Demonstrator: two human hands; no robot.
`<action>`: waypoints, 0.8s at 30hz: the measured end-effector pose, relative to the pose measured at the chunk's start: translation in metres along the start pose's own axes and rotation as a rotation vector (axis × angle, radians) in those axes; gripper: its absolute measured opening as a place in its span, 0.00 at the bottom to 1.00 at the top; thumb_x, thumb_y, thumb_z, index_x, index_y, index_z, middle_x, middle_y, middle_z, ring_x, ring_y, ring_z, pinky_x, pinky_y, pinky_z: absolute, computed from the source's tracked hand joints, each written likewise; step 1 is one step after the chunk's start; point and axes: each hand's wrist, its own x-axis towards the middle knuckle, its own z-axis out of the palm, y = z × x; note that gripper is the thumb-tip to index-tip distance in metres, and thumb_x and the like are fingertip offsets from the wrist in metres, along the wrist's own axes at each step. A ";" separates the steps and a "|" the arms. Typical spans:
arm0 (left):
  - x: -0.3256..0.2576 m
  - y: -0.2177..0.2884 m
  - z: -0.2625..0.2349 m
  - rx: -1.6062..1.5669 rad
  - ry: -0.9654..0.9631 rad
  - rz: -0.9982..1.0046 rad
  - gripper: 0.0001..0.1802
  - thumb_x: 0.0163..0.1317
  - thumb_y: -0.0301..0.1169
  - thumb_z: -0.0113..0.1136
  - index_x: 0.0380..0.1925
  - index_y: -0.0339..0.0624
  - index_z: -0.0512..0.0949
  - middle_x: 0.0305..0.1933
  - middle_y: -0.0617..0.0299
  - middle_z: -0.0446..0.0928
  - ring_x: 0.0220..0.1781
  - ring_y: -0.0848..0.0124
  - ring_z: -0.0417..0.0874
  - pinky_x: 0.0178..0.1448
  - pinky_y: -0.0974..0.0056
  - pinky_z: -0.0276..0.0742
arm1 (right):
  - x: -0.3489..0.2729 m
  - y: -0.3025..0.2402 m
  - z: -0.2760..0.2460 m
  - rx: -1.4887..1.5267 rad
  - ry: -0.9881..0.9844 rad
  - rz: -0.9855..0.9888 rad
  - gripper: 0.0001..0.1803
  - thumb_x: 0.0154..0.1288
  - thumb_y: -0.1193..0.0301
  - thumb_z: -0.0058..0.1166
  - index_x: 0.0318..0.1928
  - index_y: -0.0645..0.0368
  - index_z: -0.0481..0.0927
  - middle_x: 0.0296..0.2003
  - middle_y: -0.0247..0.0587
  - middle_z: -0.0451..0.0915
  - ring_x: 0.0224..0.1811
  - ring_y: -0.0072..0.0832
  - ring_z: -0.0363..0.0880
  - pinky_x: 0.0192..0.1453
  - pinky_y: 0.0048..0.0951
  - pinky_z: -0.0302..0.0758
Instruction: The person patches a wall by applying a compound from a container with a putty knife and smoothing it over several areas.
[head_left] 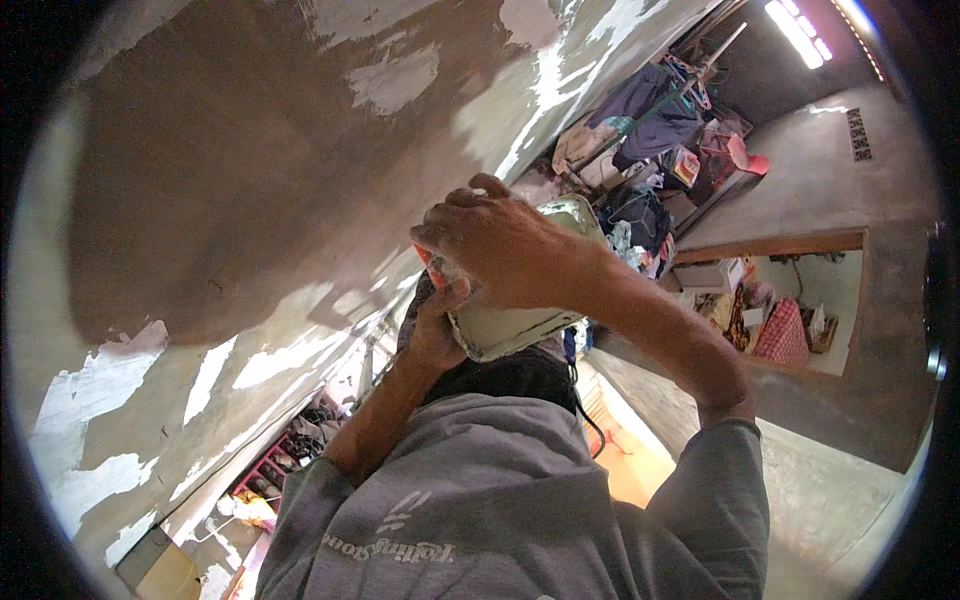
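My right hand (500, 250) is raised in front of me, its fingers closed over the top edge of a flat, pale board smeared with plaster (515, 328). My left hand (437, 335) grips the same board from below at its left corner. A small orange part (424, 262), perhaps a handle, shows under my right fingers. Both grey sleeves (480, 500) rise from the lower edge. The board is held close to the wall (250, 180).
The wall carries a large dark, wet-looking plaster patch with flaking white paint (90, 400) around it. A rack of hanging clothes (650, 110) stands along it. A shoe rack (290, 455) is at lower left, a wood-framed opening (790, 300) at right, and a strip light (798, 30) above.
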 end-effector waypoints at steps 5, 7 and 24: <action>0.002 0.008 0.010 0.180 -0.026 0.009 0.38 0.57 0.56 0.50 0.60 0.41 0.59 0.59 0.53 0.66 0.58 0.59 0.70 0.61 0.51 0.66 | -0.009 0.010 -0.012 0.055 0.135 0.033 0.39 0.36 0.66 0.68 0.55 0.57 0.70 0.43 0.44 0.75 0.51 0.37 0.71 0.60 0.37 0.63; 0.001 0.008 0.012 0.146 -0.004 0.005 0.40 0.57 0.58 0.49 0.60 0.41 0.59 0.59 0.53 0.66 0.58 0.59 0.69 0.62 0.52 0.66 | -0.013 0.015 -0.022 0.021 0.200 0.041 0.40 0.37 0.66 0.68 0.56 0.56 0.70 0.43 0.44 0.75 0.49 0.37 0.72 0.58 0.37 0.66; 0.014 0.022 0.014 -0.029 0.003 0.045 0.34 0.64 0.54 0.40 0.59 0.37 0.60 0.58 0.51 0.67 0.57 0.62 0.71 0.61 0.57 0.68 | -0.083 0.026 -0.020 0.342 0.885 0.524 0.13 0.52 0.65 0.63 0.27 0.62 0.76 0.22 0.40 0.75 0.22 0.28 0.74 0.28 0.27 0.71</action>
